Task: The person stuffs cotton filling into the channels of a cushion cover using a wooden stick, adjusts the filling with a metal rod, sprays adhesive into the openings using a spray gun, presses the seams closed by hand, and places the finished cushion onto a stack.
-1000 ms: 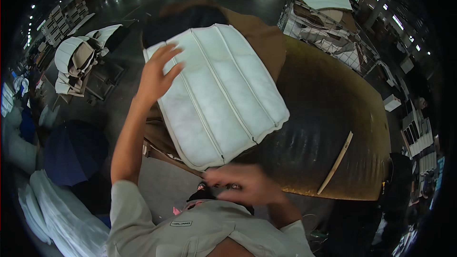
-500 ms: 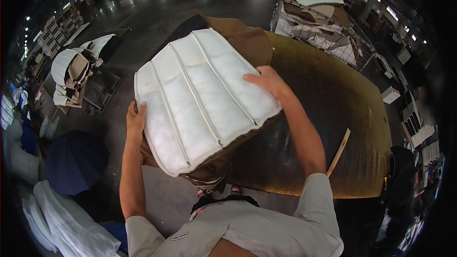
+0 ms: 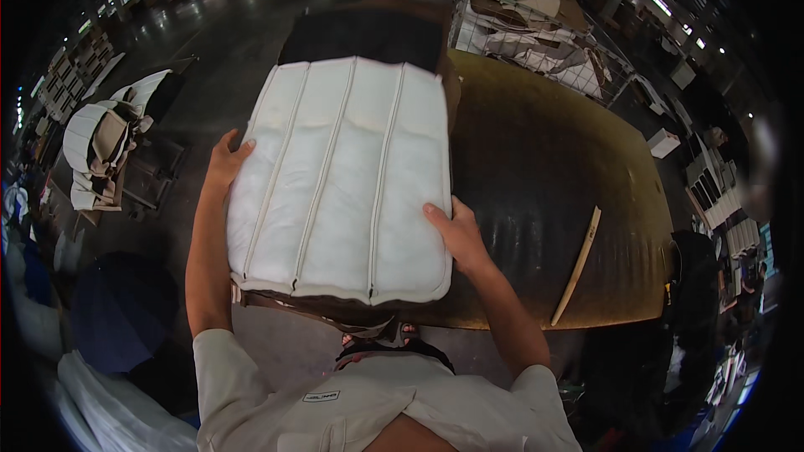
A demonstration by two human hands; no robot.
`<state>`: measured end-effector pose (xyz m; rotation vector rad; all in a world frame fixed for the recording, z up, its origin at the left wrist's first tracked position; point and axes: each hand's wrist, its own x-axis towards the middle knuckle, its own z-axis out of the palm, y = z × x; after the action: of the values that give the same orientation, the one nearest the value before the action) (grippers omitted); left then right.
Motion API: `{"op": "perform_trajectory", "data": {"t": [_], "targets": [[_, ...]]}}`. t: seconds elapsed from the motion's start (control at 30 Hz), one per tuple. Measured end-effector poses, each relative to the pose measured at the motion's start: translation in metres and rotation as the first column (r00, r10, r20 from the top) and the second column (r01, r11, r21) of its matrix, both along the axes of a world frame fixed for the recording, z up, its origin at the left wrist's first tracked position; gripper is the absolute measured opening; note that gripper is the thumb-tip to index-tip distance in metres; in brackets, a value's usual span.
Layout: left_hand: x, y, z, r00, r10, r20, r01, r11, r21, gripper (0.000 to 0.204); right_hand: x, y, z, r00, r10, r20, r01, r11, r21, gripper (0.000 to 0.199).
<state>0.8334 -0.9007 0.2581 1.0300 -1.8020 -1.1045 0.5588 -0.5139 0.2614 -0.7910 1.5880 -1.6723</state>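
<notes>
A white padded cushion cover (image 3: 335, 176) with several lengthwise corded seams lies in front of me, its white side up. My left hand (image 3: 228, 159) grips the left edge, thumb on top and fingers partly hidden at the side. Lower down on the right edge, my right hand (image 3: 456, 236) holds the cover, its thumb pressing the white padding and its other fingers out of sight underneath. A dark cloth flap (image 3: 364, 38) extends past the far edge. Brown material (image 3: 335, 308) shows below the near edge.
A large table with a worn dark-brown top (image 3: 536, 167) reaches to the right, with a thin wooden stick (image 3: 578, 266) on it. Beyond stands a wire cage cart (image 3: 536, 46) piled with covers. At left are a loaded trolley (image 3: 105, 151) and a dark blue umbrella (image 3: 126, 310).
The cover has turned from a slant to nearly straight ahead of me. My right hand has come lower and nearer; the dark flap now shows beyond the far edge.
</notes>
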Motion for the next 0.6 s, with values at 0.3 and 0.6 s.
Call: {"op": "perform_trajectory", "data": {"t": [0.3, 0.6], "targets": [[-0.015, -0.027, 0.017, 0.968, -0.183, -0.17, 0.167, 0.98, -0.103, 0.053, 0.039, 0.012, -0.008, 0.995, -0.094, -0.019, 0.094, 0.995, -0.024, 0.044], [-0.026, -0.024, 0.006, 0.999, -0.039, 0.021, 0.042, 0.98, -0.194, 0.045, 0.047, 0.016, -0.024, 0.963, -0.078, -0.257, 0.081, 0.997, -0.002, 0.044]]}}
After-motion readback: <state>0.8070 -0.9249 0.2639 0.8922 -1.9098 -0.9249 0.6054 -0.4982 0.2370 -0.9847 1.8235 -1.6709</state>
